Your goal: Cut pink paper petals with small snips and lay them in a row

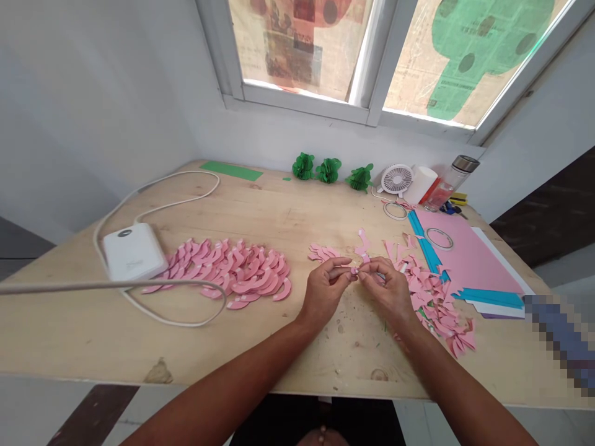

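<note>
While the two hands meet just right of the frame's centre, their fingertips close together on one small pink piece (pixel 354 271), the left hand (pixel 325 291) pinches it from one side and the right hand (pixel 387 290) from the other. One curved pink strip (pixel 362 243) shows just above the right fingers; whether it is joined to the piece between them, I cannot tell.

Three groups of pink paper surround the hands on one wooden table (pixel 274 214). Left of centre lies a broad heap of curved pink cutouts (pixel 232 269), overlapping too much to count. A little cluster of pink slips (pixel 323 252) sits just above the left hand, and a spread of pink scraps (pixel 432 297), also beyond counting, runs beside the right hand towards the lower right.

Along the top edge of the table stand three green paper balls (pixel 328 170), with one green strip (pixel 231 170) to their left. At upper right come one small fan (pixel 397 179), one white cylinder (pixel 419 184) and one bottle (pixel 449 184) with a metal cap. Two rings can be counted: one ring (pixel 395 211) below the fan, another on the single large pink sheet (pixel 481 254) at right, which has two blue bands (pixel 488 298) at its edges. At left rests one white device (pixel 133 253), a pale cable (pixel 69 287) looping around it.
</note>
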Motion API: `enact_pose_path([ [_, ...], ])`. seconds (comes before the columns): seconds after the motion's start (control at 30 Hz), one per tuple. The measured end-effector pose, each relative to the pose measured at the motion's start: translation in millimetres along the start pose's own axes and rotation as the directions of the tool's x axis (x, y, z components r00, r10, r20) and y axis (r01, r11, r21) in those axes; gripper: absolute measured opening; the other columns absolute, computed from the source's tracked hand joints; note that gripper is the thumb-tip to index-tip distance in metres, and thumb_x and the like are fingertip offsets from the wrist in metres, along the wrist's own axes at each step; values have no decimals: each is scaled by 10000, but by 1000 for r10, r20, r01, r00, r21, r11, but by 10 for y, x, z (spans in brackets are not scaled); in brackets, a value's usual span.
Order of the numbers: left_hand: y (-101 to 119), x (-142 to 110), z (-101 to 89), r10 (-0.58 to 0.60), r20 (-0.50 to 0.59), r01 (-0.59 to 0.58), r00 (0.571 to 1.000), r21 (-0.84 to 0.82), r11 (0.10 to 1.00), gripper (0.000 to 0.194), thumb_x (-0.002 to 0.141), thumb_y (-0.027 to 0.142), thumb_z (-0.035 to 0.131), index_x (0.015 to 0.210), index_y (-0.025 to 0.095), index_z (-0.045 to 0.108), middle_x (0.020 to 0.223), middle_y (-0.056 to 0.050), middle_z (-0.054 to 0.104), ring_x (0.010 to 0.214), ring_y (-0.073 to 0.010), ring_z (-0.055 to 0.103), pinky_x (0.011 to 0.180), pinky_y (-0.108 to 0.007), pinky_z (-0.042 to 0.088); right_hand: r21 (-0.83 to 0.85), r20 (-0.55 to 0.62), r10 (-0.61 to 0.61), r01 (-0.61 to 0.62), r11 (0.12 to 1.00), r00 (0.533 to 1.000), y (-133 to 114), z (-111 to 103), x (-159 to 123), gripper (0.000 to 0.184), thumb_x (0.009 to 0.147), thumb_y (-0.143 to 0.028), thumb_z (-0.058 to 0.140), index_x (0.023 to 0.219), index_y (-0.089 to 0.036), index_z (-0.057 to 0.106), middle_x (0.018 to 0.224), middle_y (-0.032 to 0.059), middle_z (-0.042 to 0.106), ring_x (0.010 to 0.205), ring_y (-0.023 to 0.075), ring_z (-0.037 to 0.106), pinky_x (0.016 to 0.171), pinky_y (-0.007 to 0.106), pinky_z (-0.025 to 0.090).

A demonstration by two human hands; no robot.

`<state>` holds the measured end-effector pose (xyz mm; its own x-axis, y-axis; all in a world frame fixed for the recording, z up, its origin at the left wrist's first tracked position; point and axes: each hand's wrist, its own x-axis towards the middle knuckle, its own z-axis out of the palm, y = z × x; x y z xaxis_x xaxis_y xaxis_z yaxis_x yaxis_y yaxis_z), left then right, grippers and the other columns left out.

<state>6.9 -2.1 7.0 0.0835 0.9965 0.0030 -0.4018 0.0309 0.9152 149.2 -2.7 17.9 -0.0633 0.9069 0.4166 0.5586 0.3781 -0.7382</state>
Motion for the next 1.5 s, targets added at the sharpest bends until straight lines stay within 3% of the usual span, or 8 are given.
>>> enact_pose_path([
  [0.3, 58, 10, -7, -85, -6, 85, 996, 78, 993, 78, 665, 198, 639, 686, 123, 634, 624, -37, 683, 575, -130, 633, 606, -250, 520, 0, 29, 27, -27, 1000, 999, -27, -18, 10, 70, 754, -238, 571, 715, -208, 620, 793, 35, 618, 846, 205, 551, 783, 348, 403],
  [0.97, 60, -1, -13, -56, 82, 43, 995, 150, 988, 79, 665, 201, 618, 661, 130, 652, 628, -17, 660, 580, -114, 616, 613, -231, 525, -33, 70, 55, -53, 998, 996, 3, -2, 11, 78, 748, -248, 563, 701, -207, 610, 764, 33, 622, 828, 199, 546, 772, 329, 388],
  [1.5, 61, -9, 20, -89, 37, 87, 995, 67, 994, 65, 637, 184, 657, 656, 124, 676, 604, -12, 660, 561, -109, 614, 592, -222, 515, -14, 15, 127, -127, 992, 992, -3, 23, 2, 105, 726, -275, 574, 664, -206, 623, 771, 40, 628, 816, 203, 564, 741, 324, 412],
])
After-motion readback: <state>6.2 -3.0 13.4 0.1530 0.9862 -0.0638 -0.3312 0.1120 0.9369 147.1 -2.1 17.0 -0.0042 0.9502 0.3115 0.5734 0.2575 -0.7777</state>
